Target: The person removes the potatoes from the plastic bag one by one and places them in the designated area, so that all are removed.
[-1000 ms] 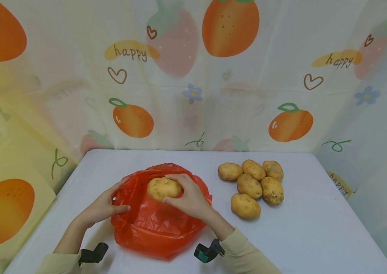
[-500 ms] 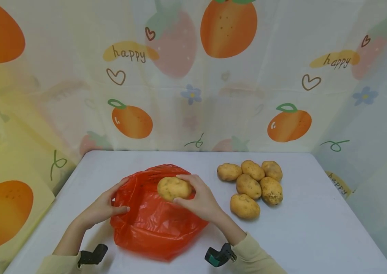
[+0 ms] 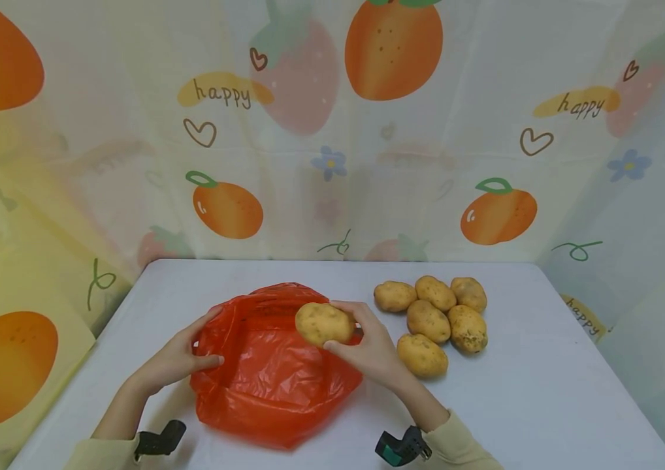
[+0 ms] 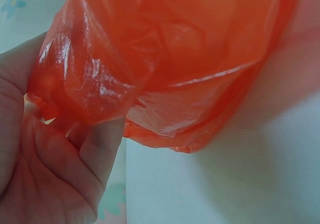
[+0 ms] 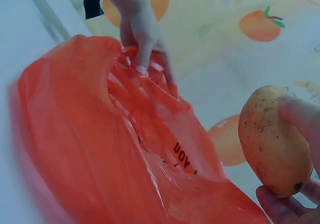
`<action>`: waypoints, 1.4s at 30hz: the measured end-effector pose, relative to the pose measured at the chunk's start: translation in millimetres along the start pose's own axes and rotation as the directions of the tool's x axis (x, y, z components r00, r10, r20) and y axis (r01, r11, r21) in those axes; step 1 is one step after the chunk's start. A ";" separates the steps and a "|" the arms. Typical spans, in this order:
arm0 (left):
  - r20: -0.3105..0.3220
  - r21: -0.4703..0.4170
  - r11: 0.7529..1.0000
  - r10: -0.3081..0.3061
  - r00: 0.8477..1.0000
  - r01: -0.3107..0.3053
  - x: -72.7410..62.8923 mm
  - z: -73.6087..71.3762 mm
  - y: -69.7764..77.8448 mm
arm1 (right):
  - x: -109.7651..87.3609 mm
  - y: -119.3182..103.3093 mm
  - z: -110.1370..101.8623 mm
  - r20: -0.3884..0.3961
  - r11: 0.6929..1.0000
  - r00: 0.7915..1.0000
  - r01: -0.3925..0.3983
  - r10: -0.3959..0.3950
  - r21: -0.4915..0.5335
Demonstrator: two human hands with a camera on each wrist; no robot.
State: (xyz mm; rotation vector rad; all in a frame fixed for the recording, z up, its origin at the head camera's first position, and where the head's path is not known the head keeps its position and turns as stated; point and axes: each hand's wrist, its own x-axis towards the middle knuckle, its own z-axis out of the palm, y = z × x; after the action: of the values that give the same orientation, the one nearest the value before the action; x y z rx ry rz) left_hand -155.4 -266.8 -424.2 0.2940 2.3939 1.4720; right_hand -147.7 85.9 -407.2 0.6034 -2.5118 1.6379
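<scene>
A red plastic bag lies on the table with its mouth spread open. My left hand grips the bag's left rim, thumb inside and fingers behind it; the left wrist view shows the thin plastic between thumb and fingers. Over the bag's right edge, my right hand holds a potato between thumb and fingers. In the right wrist view that potato is apart from the bag, with dark specks on its skin. What lies deep in the bag is hidden.
Several loose potatoes sit grouped on the white table, right of the bag. A fruit-printed curtain hangs behind the table and along both sides. Black wrist cameras are strapped near both sleeves.
My right hand has moved steadily to the right with the potato, from over the middle of the bag's mouth to its right edge. The left hand keeps its place on the rim.
</scene>
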 end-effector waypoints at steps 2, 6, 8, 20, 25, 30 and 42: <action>-0.001 0.001 1.000 -0.007 1.000 0.007 -0.2 0.0 -0.1 | -2.5 1.1 -3.5 -0.007 1.000 1.000 -0.015 0.015 0.018; 0.000 0.000 1.000 -0.009 1.000 0.009 -0.5 -0.1 0.2 | -8.1 3.4 -11.0 -0.021 0.999 0.999 -0.033 0.033 0.030; 0.000 0.001 1.000 -0.005 1.000 0.005 -0.8 -0.2 0.5 | -12.4 3.9 -14.9 -0.033 0.999 0.999 -0.034 0.035 0.032; -0.003 0.005 1.000 -0.019 1.000 0.019 -0.8 -0.9 0.0 | -34.6 21.1 -34.6 -0.098 1.000 0.995 -0.021 0.023 0.019; -0.004 0.007 1.000 -0.025 1.000 0.025 -0.4 -1.3 -0.6 | -44.6 11.5 -44.6 -0.103 1.000 0.995 -0.009 0.009 -0.001; -0.006 0.007 1.000 -0.018 1.000 0.018 -1.1 -1.6 0.4 | -51.6 0.3 -53.4 -0.127 0.997 0.992 -0.017 0.008 -0.071; -0.008 0.008 1.000 -0.018 1.000 0.018 -0.1 -0.7 -1.7 | -71.5 31.3 -76.2 -0.180 0.993 0.983 -0.046 0.026 -0.107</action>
State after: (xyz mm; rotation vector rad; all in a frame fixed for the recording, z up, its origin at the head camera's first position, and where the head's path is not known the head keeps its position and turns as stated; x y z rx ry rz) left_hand -155.5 -268.2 -425.4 0.2680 2.4030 1.4593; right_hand -104.4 184.9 -421.8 0.3838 -2.4754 1.4792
